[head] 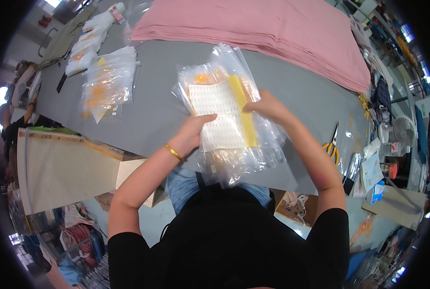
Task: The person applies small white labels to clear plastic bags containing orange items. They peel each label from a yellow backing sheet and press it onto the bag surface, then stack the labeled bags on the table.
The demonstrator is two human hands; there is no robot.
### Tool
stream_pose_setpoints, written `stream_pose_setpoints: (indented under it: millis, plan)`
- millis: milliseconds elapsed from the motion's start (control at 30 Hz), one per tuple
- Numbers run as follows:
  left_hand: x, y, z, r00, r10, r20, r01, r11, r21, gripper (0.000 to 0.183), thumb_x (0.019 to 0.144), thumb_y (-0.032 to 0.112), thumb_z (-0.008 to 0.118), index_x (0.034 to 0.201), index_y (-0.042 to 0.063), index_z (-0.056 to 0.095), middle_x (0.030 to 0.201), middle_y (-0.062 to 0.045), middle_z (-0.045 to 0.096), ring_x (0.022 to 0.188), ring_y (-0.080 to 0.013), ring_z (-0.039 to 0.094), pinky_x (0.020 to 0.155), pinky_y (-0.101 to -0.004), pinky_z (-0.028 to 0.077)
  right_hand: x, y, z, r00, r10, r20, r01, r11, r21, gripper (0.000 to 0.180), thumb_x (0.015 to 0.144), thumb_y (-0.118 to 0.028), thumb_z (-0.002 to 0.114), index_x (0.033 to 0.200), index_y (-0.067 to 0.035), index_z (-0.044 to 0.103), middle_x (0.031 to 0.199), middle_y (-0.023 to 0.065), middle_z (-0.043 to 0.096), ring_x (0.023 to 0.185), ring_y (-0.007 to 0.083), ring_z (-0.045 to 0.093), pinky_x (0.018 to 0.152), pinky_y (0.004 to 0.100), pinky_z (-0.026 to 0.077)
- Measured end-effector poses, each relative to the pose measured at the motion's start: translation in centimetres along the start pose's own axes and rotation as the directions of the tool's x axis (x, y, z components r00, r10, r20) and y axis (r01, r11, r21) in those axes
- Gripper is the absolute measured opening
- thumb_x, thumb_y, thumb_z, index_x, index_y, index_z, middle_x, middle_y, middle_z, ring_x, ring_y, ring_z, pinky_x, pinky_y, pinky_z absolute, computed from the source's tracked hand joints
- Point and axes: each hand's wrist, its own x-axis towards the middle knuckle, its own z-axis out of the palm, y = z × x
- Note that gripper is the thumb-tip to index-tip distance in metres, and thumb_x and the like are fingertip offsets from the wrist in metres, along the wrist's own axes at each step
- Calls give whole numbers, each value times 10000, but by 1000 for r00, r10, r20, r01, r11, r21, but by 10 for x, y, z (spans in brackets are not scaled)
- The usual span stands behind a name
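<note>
Between my two hands is a fanned bundle of clear plastic bags (233, 164) with orange printing. A white sheet of small printed stickers (215, 130) with a yellow strip (249, 126) along its right side lies on top of them. My left hand (193, 132) grips the sheet and bags at their left edge, thumb on the sheet. At the right, my right hand (267, 106) holds the bundle, its thumb by the yellow strip. The fingers beneath the bags are hidden.
Folded pink fabric (258, 25) covers the back of the grey table (153, 108). More plastic bags (108, 83) and white packets (85, 47) lie at left. Yellow-handled scissors (332, 148) and a plastic bottle (393, 149) are at right. A person (14, 126) is at the far left.
</note>
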Motion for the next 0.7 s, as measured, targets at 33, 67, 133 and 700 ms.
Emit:
stream_pose_setpoints:
  millis: [33, 67, 133, 700]
  plan:
    - [0, -3, -1, 1000, -18, -4, 18, 1000, 5, 525, 968, 27, 665, 1443, -88, 471, 1368, -232, 622, 1215, -359, 659, 1031, -484, 572, -2, 3, 0, 997, 20, -71, -18, 999, 36, 733, 691, -313, 843, 1237, 129, 635, 1136, 235, 709, 1031, 320, 701, 917, 378, 541]
    - [0, -5, -4, 1000, -20, 6, 20, 1000, -11, 533, 964, 32, 673, 1442, -88, 472, 1366, -229, 624, 1216, -357, 659, 1033, -485, 570, -4, 6, -2, 994, 56, -94, -51, 997, 56, 740, 692, -308, 846, 1247, 128, 626, 1136, 230, 712, 1022, 327, 709, 895, 384, 555]
    - [-2, -10, -9, 999, -26, 40, 28, 999, -31, 547, 956, 41, 685, 1441, -93, 471, 1359, -217, 633, 1222, -354, 656, 1032, -477, 570, -11, 8, -1, 986, 91, 141, -138, 915, 378, 675, 758, -156, 830, 1317, 123, 574, 1177, 225, 702, 1036, 328, 722, 896, 404, 584]
    - [-100, 127, -67, 864, 481, 148, -477, 877, -65, 541, 964, 80, 715, 1441, -61, 503, 1389, -179, 618, 1241, -293, 645, 1057, -433, 550, 9, -184, 51, 950, -167, 265, -55, 745, 665, 686, 811, -15, 778, 1406, 113, 463, 1194, 215, 672, 1013, 296, 724, 905, 405, 611]
